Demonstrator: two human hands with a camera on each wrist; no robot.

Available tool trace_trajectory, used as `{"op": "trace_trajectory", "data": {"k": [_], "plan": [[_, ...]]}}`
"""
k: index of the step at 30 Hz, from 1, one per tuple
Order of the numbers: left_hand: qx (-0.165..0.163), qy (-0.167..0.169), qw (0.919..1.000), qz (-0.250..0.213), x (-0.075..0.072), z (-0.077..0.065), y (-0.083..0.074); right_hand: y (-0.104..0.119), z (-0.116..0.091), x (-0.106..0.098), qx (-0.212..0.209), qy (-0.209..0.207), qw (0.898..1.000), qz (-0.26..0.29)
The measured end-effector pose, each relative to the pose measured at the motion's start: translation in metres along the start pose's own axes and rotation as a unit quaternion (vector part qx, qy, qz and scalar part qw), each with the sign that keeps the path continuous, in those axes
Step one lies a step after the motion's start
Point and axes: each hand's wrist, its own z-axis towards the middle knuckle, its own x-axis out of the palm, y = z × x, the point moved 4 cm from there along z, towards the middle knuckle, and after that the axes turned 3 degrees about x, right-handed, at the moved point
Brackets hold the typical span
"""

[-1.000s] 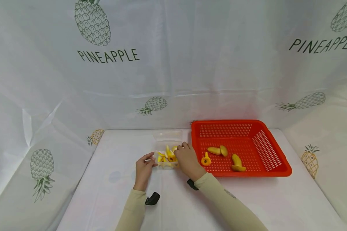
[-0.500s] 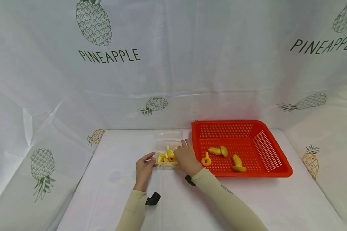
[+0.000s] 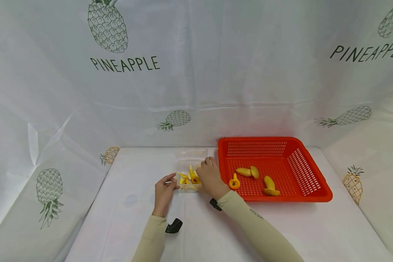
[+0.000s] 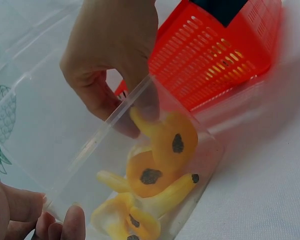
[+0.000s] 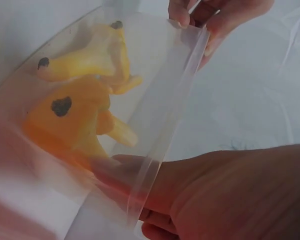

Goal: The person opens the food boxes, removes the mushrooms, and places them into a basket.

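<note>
A clear plastic box [image 3: 187, 189] with its lid [image 3: 192, 154] folded back stands on the table and holds several yellow toy mushrooms [image 4: 145, 172] with dark patches. My left hand [image 3: 163, 193] pinches the box's left wall between thumb and fingers. At the right end, my right hand [image 3: 212, 178] reaches down inside the box. Its thumb and fingers close around the stem of one yellow mushroom [image 4: 172, 142], seen through the wall in the left wrist view. From above, that hand hides this mushroom and the box's right end.
A red perforated basket [image 3: 309, 196] stands just right of the box. Inside it lie an orange ring-capped mushroom [image 3: 234, 182] and two brownish-yellow mushrooms [image 3: 270, 186]. A white pineapple-print sheet [image 3: 249, 72] hangs behind the table and at its sides.
My right hand has shifted slightly toward the back over the right end of the box. My left hand keeps its hold on the left wall.
</note>
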Motion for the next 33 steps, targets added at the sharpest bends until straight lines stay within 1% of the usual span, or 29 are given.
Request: {"op": "trace_trajectory", "data": {"k": [6,12,14,16,18,20,23,26,27,29,33], "plan": [[-0.003,0.002,1.0,-0.003,0.0,0.001,0.001,-0.002,-0.003,-0.002,0.0,-0.014,1.0,-0.005],[0.004,0.008,1.0,-0.003,-0.002,0.002,0.002,-0.006,-0.011,-0.007,-0.005,-0.035,0.999,0.017],[0.004,0.01,0.9999,-0.002,-0.002,0.003,0.003,-0.008,-0.013,-0.009,0.0,-0.048,0.998,0.029],[0.003,0.009,1.0,-0.002,-0.002,0.003,0.003,-0.012,-0.015,-0.011,0.012,-0.071,0.996,0.043],[0.002,0.006,1.0,-0.002,-0.001,0.003,0.003,-0.016,-0.017,-0.014,0.026,-0.106,0.992,0.068],[0.0,0.003,1.0,-0.001,-0.001,0.003,0.002,-0.021,-0.02,-0.019,0.037,-0.151,0.982,0.103],[-0.005,0.002,1.0,0.002,0.0,0.002,0.002,-0.027,-0.029,-0.028,0.038,-0.224,0.961,0.159],[-0.01,0.004,0.9999,0.005,0.001,0.002,0.003,-0.034,-0.042,-0.035,0.023,-0.272,0.943,0.191],[-0.011,0.004,0.9999,0.005,0.001,0.001,0.002,-0.036,-0.047,-0.036,0.017,-0.281,0.94,0.194],[-0.008,0.006,0.9999,0.004,0.001,0.002,0.002,-0.042,-0.055,-0.037,0.003,-0.289,0.938,0.19],[-0.003,0.009,1.0,0.002,0.0,0.002,0.001,-0.053,-0.071,-0.037,-0.015,-0.286,0.944,0.163]]}}
